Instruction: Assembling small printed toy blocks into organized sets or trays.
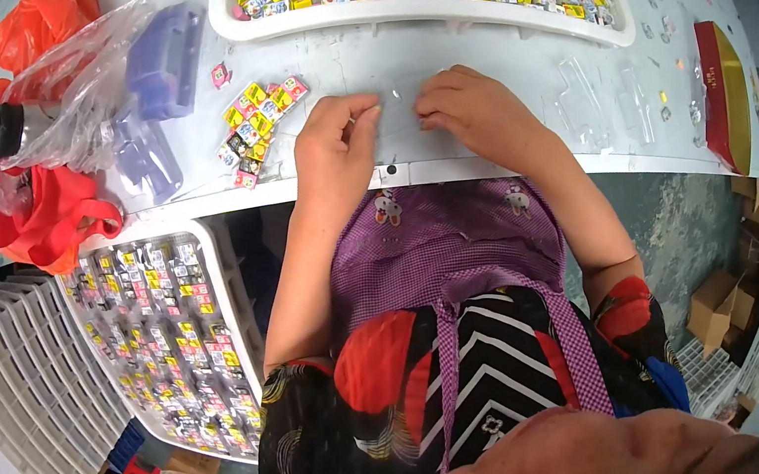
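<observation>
My left hand (334,147) is over the near part of the table (310,60), thumb and forefinger pinched together. Facing it, my right hand (483,115) has its fingers curled inward. A faint clear glint shows between the two hands, too indistinct to name; whatever the fingertips hold is hidden. Just left of my left hand lies a cluster of tiny printed boxes (253,126) in yellow, pink, white and black. One pink box (220,75) sits apart beyond it. Clear plastic blister shells (582,108) rest to the right of my right hand.
A white tray (453,16) heaped with tiny boxes stands at the far side. Bluish plastic trays (161,61), a red bag (45,215) and a flask (5,131) crowd the left. A red-and-gold box (723,99) is at right. Stacked white trays (30,366) stand lower left.
</observation>
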The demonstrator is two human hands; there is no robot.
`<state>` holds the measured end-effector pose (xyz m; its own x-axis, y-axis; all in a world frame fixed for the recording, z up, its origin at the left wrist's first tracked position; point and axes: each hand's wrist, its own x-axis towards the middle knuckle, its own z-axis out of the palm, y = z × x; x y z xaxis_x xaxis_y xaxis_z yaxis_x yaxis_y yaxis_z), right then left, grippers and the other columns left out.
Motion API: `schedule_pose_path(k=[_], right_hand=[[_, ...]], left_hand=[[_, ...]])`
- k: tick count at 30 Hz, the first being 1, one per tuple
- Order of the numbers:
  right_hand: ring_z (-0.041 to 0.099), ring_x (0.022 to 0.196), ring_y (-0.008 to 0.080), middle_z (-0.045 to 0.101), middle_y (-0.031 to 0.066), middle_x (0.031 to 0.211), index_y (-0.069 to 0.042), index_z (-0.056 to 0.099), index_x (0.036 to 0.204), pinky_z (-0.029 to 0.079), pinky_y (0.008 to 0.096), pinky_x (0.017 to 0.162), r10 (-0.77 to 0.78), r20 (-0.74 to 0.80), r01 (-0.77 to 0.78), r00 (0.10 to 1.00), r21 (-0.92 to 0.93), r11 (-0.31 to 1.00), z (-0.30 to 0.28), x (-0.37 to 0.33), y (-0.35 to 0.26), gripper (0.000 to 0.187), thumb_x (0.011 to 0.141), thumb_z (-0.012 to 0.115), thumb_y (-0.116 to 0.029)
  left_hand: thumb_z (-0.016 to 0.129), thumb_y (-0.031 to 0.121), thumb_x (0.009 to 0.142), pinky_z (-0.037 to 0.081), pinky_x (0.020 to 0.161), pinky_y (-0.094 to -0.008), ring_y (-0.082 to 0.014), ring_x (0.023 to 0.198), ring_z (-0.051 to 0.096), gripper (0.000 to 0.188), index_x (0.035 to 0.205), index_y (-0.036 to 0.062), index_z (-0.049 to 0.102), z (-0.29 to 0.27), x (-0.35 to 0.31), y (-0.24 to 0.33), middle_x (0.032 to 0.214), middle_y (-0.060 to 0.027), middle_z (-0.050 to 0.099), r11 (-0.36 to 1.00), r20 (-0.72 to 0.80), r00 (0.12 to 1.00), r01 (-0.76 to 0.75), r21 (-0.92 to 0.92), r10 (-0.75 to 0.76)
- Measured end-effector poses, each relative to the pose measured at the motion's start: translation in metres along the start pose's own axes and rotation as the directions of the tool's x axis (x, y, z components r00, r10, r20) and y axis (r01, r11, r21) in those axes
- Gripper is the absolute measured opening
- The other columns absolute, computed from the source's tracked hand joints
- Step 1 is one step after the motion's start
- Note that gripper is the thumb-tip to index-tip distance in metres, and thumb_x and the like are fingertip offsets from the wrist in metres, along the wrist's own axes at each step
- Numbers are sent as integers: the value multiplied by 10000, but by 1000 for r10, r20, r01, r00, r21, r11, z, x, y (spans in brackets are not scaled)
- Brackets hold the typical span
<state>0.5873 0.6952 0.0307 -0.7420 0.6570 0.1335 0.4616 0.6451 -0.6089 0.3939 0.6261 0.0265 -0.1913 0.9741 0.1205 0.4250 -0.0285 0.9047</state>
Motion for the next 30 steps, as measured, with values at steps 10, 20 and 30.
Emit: schedule_pose_path(k=[10, 20, 30], right_hand=[[545, 888, 278, 598, 83, 997, -64, 651, 981, 472, 352, 779, -47, -17, 43, 999, -189, 981, -2, -5, 1, 280, 732, 558, 24], [542, 908, 221, 575, 38, 1038, -52, 593, 1042, 459, 343, 760, -242, -11, 204, 970, -503, 840, 3, -17, -6, 317, 731, 541, -78], [552, 994, 219, 597, 48, 1082, -91, 590, 1109, 456, 360, 819, -199, 55, 204, 978, -402, 893, -28, -18, -2, 310, 807, 519, -75]], left_hand=[[632, 38, 826, 483, 650, -330, -282, 722, 604, 107, 929, 10, 645, 2, 1, -3, 836, -146, 601, 996, 55, 996, -67, 51, 64], [623, 13, 823, 458, 637, -303, -256, 713, 577, 115, 936, 2, 641, 8, -3, 4, 828, -137, 593, 979, 148, 977, -170, 108, 153], [629, 11, 826, 448, 602, -284, -210, 676, 563, 121, 946, 9, 646, 1, 2, 16, 825, -123, 590, 975, 177, 974, -169, 142, 143]])
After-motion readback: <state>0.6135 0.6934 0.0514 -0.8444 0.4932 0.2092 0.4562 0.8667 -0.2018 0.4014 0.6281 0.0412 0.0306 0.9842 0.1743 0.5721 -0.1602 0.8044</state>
